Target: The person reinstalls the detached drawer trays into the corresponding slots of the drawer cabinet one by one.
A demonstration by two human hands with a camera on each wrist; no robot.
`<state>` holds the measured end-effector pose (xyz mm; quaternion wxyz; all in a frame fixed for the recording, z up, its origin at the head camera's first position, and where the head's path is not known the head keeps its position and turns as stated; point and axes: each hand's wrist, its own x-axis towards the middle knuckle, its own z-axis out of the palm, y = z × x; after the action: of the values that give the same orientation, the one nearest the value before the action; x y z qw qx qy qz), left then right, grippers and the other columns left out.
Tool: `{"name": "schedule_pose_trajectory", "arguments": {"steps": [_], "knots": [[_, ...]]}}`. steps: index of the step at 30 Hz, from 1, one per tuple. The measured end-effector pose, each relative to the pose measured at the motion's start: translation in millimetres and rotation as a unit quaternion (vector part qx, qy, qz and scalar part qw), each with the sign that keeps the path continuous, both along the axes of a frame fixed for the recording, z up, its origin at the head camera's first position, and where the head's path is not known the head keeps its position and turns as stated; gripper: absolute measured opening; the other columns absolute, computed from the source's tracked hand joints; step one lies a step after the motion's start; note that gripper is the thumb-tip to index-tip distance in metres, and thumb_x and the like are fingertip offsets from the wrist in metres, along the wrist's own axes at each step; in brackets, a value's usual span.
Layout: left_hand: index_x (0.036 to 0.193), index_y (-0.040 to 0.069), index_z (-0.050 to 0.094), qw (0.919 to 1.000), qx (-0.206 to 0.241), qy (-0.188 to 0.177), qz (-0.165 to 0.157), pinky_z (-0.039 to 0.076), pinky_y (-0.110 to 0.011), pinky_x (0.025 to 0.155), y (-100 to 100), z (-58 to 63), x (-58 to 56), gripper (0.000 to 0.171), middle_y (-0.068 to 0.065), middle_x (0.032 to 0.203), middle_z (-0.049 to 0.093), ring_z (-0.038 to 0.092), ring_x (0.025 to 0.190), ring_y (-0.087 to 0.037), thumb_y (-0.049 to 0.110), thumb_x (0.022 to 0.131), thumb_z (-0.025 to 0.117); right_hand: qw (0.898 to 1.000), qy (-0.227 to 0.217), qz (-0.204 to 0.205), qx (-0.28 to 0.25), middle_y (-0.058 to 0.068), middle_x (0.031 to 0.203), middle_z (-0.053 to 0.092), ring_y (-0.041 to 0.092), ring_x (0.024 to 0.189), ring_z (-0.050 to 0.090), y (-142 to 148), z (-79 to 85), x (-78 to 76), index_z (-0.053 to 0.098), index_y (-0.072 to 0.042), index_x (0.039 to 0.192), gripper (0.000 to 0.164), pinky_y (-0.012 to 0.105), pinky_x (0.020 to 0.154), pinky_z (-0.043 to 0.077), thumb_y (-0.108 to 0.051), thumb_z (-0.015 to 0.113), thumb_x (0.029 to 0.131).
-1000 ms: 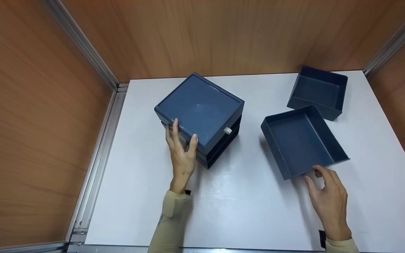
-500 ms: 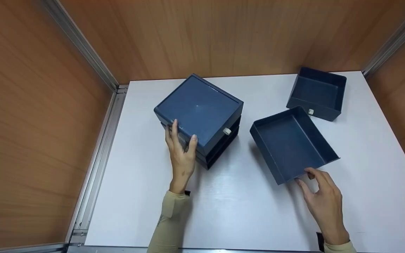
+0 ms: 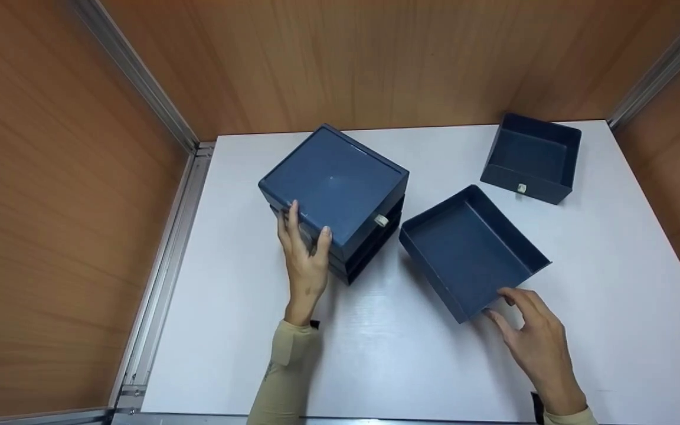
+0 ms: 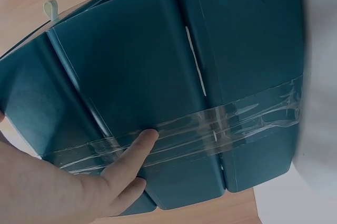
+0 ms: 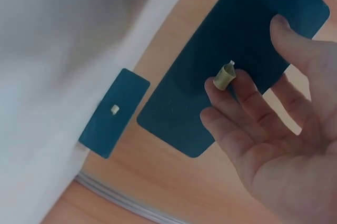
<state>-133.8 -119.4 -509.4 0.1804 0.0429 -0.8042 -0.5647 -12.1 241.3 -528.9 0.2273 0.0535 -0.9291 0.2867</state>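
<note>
A dark blue stack of drawer boxes (image 3: 331,177) stands left of centre, turned cornerwise. My left hand (image 3: 304,268) rests along its near left side, fingers spread and fairly straight. Clear tape (image 4: 258,124) runs across that side in the left wrist view. My right hand (image 3: 538,348) holds a loose drawer (image 3: 467,254) at its front panel, tilted above the table with its back corner close to the stack's open slots. The right wrist view shows that front panel (image 5: 189,92) with a small pale loop tab (image 5: 225,76) beside my fingertips.
A second drawer (image 3: 532,153) sits at the back right of the white table (image 3: 228,354); its front carries a pale tab (image 3: 522,188). Wood panels (image 3: 375,65) with metal rails (image 3: 163,254) enclose the back and sides.
My right hand has moved left with the drawer, bringing it from beside the second drawer to the stack and uncovering the second drawer's tab. My left hand stays on the stack.
</note>
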Motion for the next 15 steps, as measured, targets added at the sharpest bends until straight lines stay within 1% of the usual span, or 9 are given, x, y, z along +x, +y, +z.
{"name": "schedule_pose_trajectory", "arguments": {"steps": [2, 3, 5, 9, 15], "knots": [[0.171, 0.027, 0.024, 1.0000, -0.002, 0.000, 0.001, 0.041, -0.073, 0.112, 0.6, 0.4, 0.4, 0.080, -0.022, 0.178, 0.003, 0.021, 0.161, -0.048, 0.041, 0.102, 0.061, 1.000, 0.001, 0.012, 0.012, 0.012, 0.105, 0.073, 0.021, 0.092, 0.072, -0.8, -0.1, 0.0, 0.075, -0.001, 0.115, 0.053, 0.019, 0.076, 0.054, 0.005, 0.098, 0.067], [0.171, 0.026, 0.024, 1.0000, -0.003, 0.000, 0.002, 0.040, -0.074, 0.113, 0.7, 0.0, 0.3, 0.080, -0.022, 0.178, 0.003, 0.020, 0.161, -0.048, 0.041, 0.102, 0.061, 1.000, 0.001, 0.019, 0.016, 0.011, 0.106, 0.073, 0.021, 0.092, 0.072, -1.3, -0.1, 0.1, 0.076, -0.001, 0.115, 0.054, 0.019, 0.076, 0.055, 0.005, 0.098, 0.067], [0.171, 0.027, 0.024, 1.0000, -0.005, 0.000, 0.004, 0.039, -0.074, 0.113, 1.0, -0.6, 0.1, 0.080, -0.022, 0.178, 0.003, 0.019, 0.162, -0.048, 0.041, 0.102, 0.061, 0.999, 0.001, 0.030, 0.022, 0.010, 0.107, 0.073, 0.020, 0.093, 0.073, -2.2, 0.0, 0.5, 0.076, -0.002, 0.115, 0.054, 0.015, 0.078, 0.054, 0.004, 0.099, 0.066], [0.171, 0.027, 0.025, 1.0000, -0.007, 0.000, 0.004, 0.038, -0.075, 0.114, 0.6, -1.6, 0.2, 0.079, -0.022, 0.178, 0.003, 0.018, 0.162, -0.048, 0.041, 0.102, 0.061, 0.998, 0.003, 0.050, 0.024, 0.009, 0.110, 0.073, 0.020, 0.096, 0.075, -4.6, 0.4, 1.7, 0.076, -0.003, 0.116, 0.057, 0.004, 0.086, 0.049, 0.005, 0.099, 0.064], [0.171, 0.027, 0.023, 1.0000, 0.000, 0.000, 0.002, 0.042, -0.074, 0.111, 0.7, -0.4, 1.9, 0.079, -0.022, 0.178, 0.003, 0.020, 0.162, -0.048, 0.041, 0.103, 0.061, 0.997, 0.017, 0.073, 0.030, 0.009, 0.110, 0.073, 0.021, 0.098, 0.076, -6.8, 2.3, 0.6, 0.077, -0.004, 0.115, 0.061, 0.000, 0.094, 0.044, 0.008, 0.100, 0.060]]}}
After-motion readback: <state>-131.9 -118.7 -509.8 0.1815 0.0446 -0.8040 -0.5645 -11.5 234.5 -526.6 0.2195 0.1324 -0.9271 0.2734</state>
